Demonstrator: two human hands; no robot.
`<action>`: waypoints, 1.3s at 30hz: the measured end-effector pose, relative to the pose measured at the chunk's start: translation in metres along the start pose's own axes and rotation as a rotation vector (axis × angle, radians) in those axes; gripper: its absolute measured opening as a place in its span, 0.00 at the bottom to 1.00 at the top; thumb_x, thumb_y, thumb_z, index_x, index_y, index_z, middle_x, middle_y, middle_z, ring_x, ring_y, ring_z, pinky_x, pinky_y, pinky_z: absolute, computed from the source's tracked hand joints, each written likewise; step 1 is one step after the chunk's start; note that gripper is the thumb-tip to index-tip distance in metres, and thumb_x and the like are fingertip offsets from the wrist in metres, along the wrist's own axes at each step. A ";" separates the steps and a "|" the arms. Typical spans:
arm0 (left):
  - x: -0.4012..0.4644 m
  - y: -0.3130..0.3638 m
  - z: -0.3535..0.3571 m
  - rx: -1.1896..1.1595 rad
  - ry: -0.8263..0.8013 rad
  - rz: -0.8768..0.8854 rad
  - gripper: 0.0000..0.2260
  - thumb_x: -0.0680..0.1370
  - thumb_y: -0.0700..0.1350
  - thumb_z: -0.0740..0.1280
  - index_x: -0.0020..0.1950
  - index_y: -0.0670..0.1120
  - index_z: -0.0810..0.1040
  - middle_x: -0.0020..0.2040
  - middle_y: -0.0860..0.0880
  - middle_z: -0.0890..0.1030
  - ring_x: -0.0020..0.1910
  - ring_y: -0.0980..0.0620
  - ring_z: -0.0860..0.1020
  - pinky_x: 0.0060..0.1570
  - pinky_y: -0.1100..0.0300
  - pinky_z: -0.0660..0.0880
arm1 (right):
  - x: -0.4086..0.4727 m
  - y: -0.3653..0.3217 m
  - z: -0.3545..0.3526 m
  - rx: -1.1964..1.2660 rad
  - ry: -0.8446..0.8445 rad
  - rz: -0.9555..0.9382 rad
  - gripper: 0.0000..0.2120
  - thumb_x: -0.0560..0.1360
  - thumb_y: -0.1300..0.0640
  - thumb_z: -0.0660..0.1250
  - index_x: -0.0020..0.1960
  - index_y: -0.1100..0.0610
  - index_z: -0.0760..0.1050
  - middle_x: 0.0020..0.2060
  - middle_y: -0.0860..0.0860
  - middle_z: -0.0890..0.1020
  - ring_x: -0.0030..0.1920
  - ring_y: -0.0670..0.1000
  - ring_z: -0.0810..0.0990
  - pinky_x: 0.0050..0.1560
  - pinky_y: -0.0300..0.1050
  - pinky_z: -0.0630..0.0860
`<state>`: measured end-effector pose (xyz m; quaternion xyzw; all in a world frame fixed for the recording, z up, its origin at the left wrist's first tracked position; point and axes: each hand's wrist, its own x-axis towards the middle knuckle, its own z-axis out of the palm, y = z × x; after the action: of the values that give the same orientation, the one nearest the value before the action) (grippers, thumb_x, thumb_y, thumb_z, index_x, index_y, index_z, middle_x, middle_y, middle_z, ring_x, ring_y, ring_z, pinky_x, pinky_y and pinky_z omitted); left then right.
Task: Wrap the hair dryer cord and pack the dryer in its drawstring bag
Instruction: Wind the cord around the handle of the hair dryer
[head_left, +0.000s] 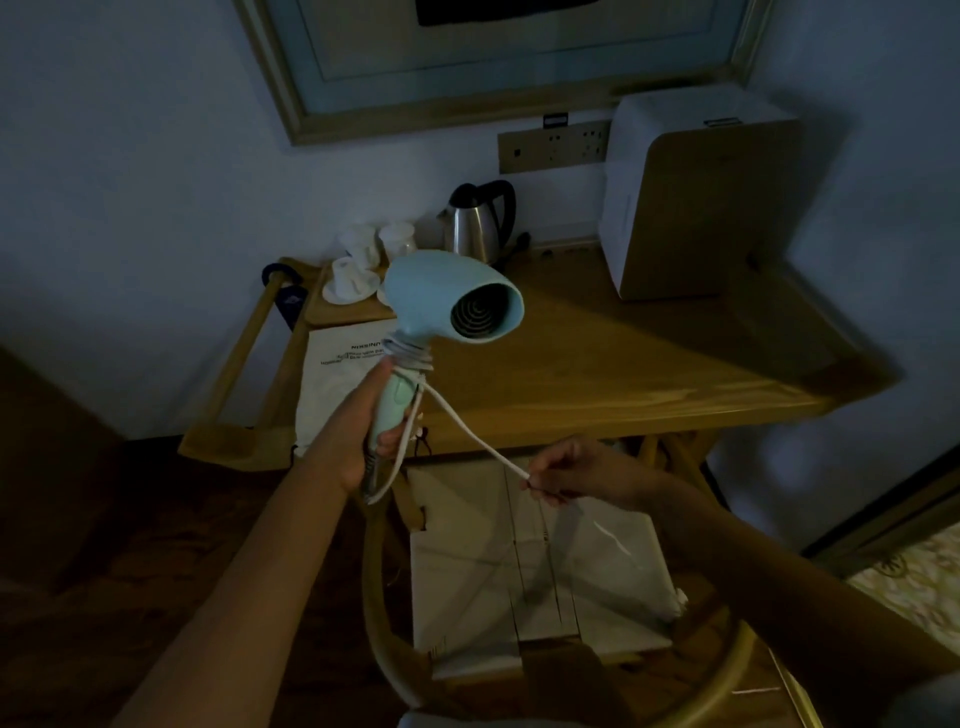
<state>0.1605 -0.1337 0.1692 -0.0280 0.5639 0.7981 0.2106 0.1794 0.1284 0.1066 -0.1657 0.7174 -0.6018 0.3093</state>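
A pale blue hair dryer (441, 291) is held upright above the wooden desk's front edge, its nozzle facing me. My left hand (371, 431) grips its handle. Several turns of the white cord (457, 421) sit around the top of the handle, and a loose length runs down to the right. My right hand (571, 470) pinches that cord, stretched away from the dryer. A white drawstring bag (337, 374) with printed text lies flat on the desk behind my left hand, partly hidden by it.
On the wooden desk (649, 364) stand a steel kettle (478, 223), white cups on a tray (358, 270) and a white box-shaped appliance (696, 197). A wall socket strip (553, 145) sits above. A chair with a white cushion (535, 566) is below my hands.
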 end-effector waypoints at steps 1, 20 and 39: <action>-0.003 0.001 0.000 -0.005 -0.036 0.028 0.19 0.66 0.63 0.69 0.32 0.46 0.79 0.20 0.51 0.69 0.14 0.59 0.63 0.16 0.68 0.57 | 0.003 -0.006 -0.002 -0.022 -0.015 0.020 0.09 0.75 0.61 0.64 0.44 0.66 0.79 0.30 0.48 0.80 0.32 0.45 0.76 0.36 0.37 0.73; -0.026 0.041 -0.037 0.012 0.052 0.204 0.21 0.68 0.65 0.64 0.29 0.47 0.75 0.18 0.52 0.67 0.13 0.59 0.60 0.15 0.70 0.53 | 0.029 -0.067 -0.022 -0.359 -0.123 0.127 0.07 0.76 0.58 0.64 0.46 0.58 0.80 0.36 0.48 0.81 0.37 0.43 0.79 0.39 0.33 0.75; -0.022 -0.018 0.051 1.476 -0.027 0.008 0.21 0.68 0.58 0.72 0.55 0.47 0.79 0.43 0.53 0.75 0.39 0.59 0.74 0.35 0.67 0.69 | 0.038 -0.155 -0.033 -0.611 0.486 -0.058 0.04 0.71 0.57 0.70 0.38 0.52 0.76 0.36 0.45 0.77 0.38 0.43 0.75 0.35 0.34 0.68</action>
<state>0.1974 -0.0894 0.1776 0.1328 0.9515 0.2122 0.1788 0.1088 0.0964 0.2498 -0.1231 0.9109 -0.3908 0.0499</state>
